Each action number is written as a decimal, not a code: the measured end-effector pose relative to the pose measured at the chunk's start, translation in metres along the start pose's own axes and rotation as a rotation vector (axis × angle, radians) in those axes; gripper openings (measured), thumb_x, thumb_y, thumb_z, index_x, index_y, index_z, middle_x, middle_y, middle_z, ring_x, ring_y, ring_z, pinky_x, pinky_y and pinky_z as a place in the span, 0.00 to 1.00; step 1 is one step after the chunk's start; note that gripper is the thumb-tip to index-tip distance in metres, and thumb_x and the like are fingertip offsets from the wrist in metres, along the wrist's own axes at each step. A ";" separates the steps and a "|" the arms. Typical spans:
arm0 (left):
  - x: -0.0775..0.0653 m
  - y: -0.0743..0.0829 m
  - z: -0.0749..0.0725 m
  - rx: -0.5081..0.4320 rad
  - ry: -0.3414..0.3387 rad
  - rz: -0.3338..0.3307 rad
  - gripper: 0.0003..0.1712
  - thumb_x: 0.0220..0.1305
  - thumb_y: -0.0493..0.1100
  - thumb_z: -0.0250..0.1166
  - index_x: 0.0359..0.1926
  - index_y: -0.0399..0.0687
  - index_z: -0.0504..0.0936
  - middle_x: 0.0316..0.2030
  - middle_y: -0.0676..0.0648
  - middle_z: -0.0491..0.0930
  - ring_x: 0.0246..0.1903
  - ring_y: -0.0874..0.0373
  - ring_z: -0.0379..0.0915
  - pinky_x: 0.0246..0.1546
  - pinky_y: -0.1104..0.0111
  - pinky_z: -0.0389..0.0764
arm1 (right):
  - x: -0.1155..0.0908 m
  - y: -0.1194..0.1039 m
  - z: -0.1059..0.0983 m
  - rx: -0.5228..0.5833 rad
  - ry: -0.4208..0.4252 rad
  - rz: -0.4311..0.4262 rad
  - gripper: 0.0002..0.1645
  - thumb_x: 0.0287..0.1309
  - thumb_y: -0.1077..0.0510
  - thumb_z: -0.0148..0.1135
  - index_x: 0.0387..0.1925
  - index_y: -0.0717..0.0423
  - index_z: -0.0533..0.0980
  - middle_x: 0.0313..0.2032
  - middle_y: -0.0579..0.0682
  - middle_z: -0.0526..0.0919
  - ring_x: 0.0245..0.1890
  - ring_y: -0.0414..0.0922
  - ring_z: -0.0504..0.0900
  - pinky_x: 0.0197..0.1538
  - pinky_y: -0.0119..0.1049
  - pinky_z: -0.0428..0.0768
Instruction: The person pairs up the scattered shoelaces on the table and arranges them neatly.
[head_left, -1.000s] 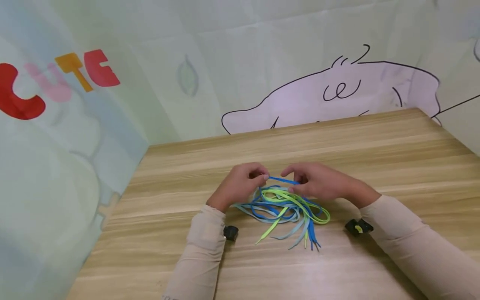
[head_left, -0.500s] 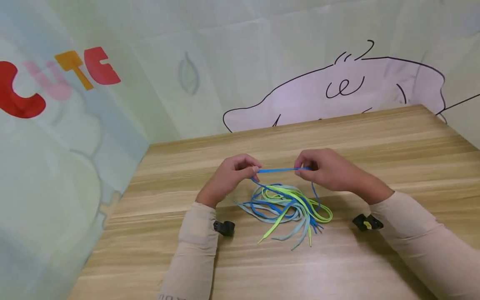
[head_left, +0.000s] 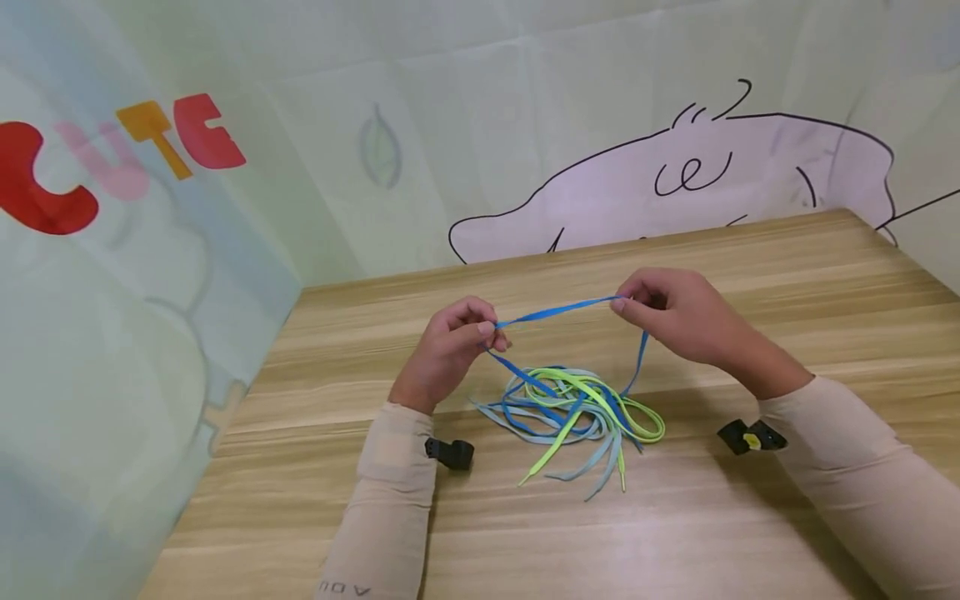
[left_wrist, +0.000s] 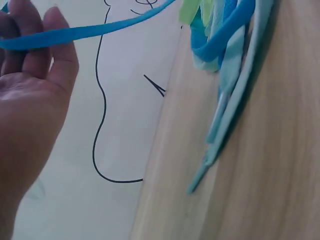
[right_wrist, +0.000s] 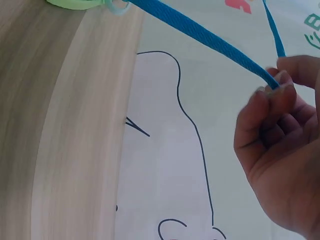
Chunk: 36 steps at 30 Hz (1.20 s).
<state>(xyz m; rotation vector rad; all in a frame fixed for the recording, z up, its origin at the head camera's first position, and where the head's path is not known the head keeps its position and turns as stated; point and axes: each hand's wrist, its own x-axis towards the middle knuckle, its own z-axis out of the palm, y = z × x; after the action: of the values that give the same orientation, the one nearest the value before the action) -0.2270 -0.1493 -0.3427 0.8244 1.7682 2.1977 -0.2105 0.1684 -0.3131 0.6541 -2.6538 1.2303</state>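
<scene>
Over the wooden table (head_left: 525, 542) and its pile of laces (head_left: 581, 408), the hands are spreading! The right hand (head_left: 686, 321) has climbed away, thumb and fingertips pinched tight; the left hand (head_left: 447, 350) pinches too, other fingers loosely bent. Between them the blue lace (head_left: 558, 312) spans longer now, ends trailing down pileward: more seems freed.

From here, the tangle of laces (head_left: 573, 384) swallows part of the blue shoelace (head_left: 555, 312), its path untraceable. The head view's bottom edge cuts the left sleeve (head_left: 390, 500), its lettering (head_left: 345, 590) too faint to read. Wrist views crop the left hand (left_wrist: 35, 100) and right hand (right_wrist: 290, 160); the tabletop (head_left: 300, 483) hides a cartoon figure (head_left: 592, 200) below.
</scene>
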 end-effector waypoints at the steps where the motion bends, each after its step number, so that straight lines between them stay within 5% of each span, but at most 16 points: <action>1: 0.000 -0.001 0.000 -0.019 0.004 0.011 0.10 0.67 0.32 0.53 0.38 0.48 0.79 0.29 0.49 0.79 0.33 0.56 0.80 0.50 0.61 0.78 | 0.000 0.000 -0.001 0.007 0.022 0.001 0.13 0.71 0.48 0.60 0.39 0.52 0.81 0.27 0.49 0.78 0.28 0.47 0.72 0.30 0.37 0.71; 7: 0.001 -0.007 -0.002 -0.094 0.070 0.043 0.14 0.69 0.31 0.51 0.42 0.48 0.82 0.32 0.50 0.83 0.35 0.57 0.79 0.48 0.62 0.79 | -0.002 0.001 -0.004 0.024 0.142 0.018 0.14 0.70 0.46 0.59 0.40 0.52 0.81 0.26 0.50 0.76 0.27 0.48 0.71 0.28 0.37 0.70; 13: 0.000 -0.009 -0.007 -0.204 0.225 0.085 0.17 0.70 0.28 0.50 0.40 0.49 0.84 0.31 0.50 0.82 0.32 0.57 0.79 0.42 0.67 0.79 | -0.002 0.001 -0.013 0.069 0.229 0.011 0.14 0.70 0.48 0.61 0.39 0.54 0.82 0.25 0.52 0.75 0.24 0.47 0.70 0.25 0.35 0.68; 23: 0.000 -0.007 -0.017 -0.293 0.459 0.144 0.11 0.71 0.29 0.54 0.38 0.44 0.81 0.30 0.47 0.80 0.28 0.59 0.76 0.35 0.71 0.80 | -0.006 -0.003 -0.025 0.045 0.297 -0.007 0.13 0.68 0.49 0.62 0.41 0.53 0.83 0.25 0.52 0.75 0.24 0.45 0.69 0.23 0.33 0.67; 36: 0.002 -0.008 -0.030 -0.425 0.652 0.151 0.06 0.73 0.33 0.55 0.43 0.43 0.78 0.36 0.47 0.82 0.29 0.59 0.73 0.30 0.72 0.76 | -0.007 -0.004 -0.040 0.035 0.342 -0.006 0.09 0.65 0.53 0.66 0.43 0.53 0.83 0.28 0.48 0.80 0.24 0.43 0.71 0.24 0.29 0.68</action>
<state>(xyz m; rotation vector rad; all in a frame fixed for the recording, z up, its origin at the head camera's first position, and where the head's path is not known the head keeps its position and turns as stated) -0.2459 -0.1718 -0.3532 0.1490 1.3708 3.0302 -0.2045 0.1985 -0.2870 0.4108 -2.3523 1.2613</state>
